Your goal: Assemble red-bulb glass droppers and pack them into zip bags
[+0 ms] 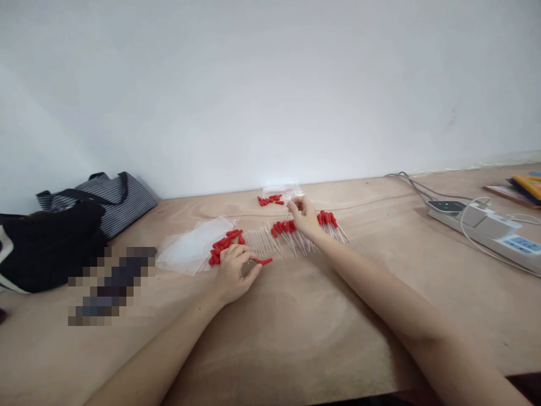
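Note:
My left hand (236,273) is closed, with a small red tapered cap (265,261) sticking out at its thumb and fingertips. A pile of similar red caps (217,252) lies just beyond its knuckles. My right hand (305,217) is farther out with its fingers pinched; whatever is between the fingertips is too small to make out. Under and beside it lie thin pale sticks with red caps (326,219) on their far ends. Between the two hands is a row of bare pale sticks (258,241), side by side on the wooden table (270,338).
Clear plastic bags (190,248) lie left of the red pile. Beyond the right hand, more red pieces (269,200) sit by another clear bag (281,190). Black and striped bags (127,206) stand at left; a power strip (499,228) with cables is at right.

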Action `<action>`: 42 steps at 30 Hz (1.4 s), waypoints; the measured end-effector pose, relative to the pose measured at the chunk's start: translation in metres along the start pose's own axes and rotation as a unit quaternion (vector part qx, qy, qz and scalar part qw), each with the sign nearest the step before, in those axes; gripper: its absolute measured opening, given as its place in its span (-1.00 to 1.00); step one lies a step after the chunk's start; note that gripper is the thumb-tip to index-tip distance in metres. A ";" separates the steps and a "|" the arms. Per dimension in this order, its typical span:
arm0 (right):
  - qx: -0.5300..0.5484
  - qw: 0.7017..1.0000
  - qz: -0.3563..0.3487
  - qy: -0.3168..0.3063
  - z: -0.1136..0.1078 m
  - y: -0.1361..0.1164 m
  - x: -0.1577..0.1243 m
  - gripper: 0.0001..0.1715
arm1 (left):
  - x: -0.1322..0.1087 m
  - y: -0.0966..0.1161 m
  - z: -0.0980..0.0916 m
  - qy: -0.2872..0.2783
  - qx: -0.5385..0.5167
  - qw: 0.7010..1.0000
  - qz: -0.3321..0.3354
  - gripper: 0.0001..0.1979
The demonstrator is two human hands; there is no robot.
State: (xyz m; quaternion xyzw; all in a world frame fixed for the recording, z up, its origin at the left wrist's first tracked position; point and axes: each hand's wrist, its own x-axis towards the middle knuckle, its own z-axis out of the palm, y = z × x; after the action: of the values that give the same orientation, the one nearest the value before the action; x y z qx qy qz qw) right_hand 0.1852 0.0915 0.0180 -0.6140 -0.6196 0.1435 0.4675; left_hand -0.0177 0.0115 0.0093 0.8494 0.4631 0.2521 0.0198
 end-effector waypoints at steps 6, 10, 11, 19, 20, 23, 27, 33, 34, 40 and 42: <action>-0.044 0.973 -0.195 -0.111 -0.048 0.021 -0.076 -0.88 | -0.006 0.014 0.003 -0.074 -0.032 0.996 0.026 -0.87; -0.111 0.948 -0.255 -0.156 -0.060 0.030 -0.102 -0.86 | -0.007 0.016 0.012 -0.089 -0.050 0.995 0.011 -0.78; -0.118 0.945 -0.259 -0.159 -0.060 0.030 -0.105 -0.84 | -0.007 0.016 0.014 -0.086 -0.053 0.995 0.010 -0.79; -0.077 0.954 -0.237 -0.168 -0.053 0.025 -0.110 -0.78 | -0.002 0.030 0.026 -0.055 -0.062 0.996 -0.016 -0.86; -0.075 0.954 -0.235 -0.171 -0.052 0.024 -0.111 -0.78 | -0.002 0.031 0.027 -0.056 -0.064 0.996 -0.019 -0.86; -0.067 0.955 -0.227 -0.178 -0.049 0.023 -0.112 -0.78 | -0.001 0.033 0.029 -0.055 -0.071 0.996 -0.015 -0.88; -0.055 0.955 -0.228 -0.181 -0.047 0.024 -0.112 -0.78 | -0.001 0.033 0.029 -0.051 -0.079 0.995 -0.015 -0.90; -0.046 0.952 -0.248 -0.176 -0.044 0.023 -0.113 -0.77 | -0.001 0.035 0.027 -0.055 -0.087 0.994 -0.019 -0.89; -0.043 0.951 -0.253 -0.169 -0.043 0.024 -0.113 -0.77 | -0.001 0.035 0.027 -0.053 -0.090 0.994 -0.018 -0.88; -0.059 0.934 -0.331 -0.119 -0.039 0.024 -0.112 -0.75 | -0.005 0.032 0.029 -0.023 -0.102 0.994 0.016 -0.89; -0.077 0.927 -0.352 -0.109 -0.039 0.023 -0.112 -0.72 | -0.006 0.032 0.028 -0.012 -0.101 0.994 0.032 -0.90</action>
State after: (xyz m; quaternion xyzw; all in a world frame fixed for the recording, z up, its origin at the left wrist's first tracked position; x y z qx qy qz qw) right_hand 0.2077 -0.0199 -0.0239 -0.3716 -0.8519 -0.0127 0.3688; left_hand 0.0172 -0.0057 -0.0090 0.8604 0.4077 0.2880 0.1027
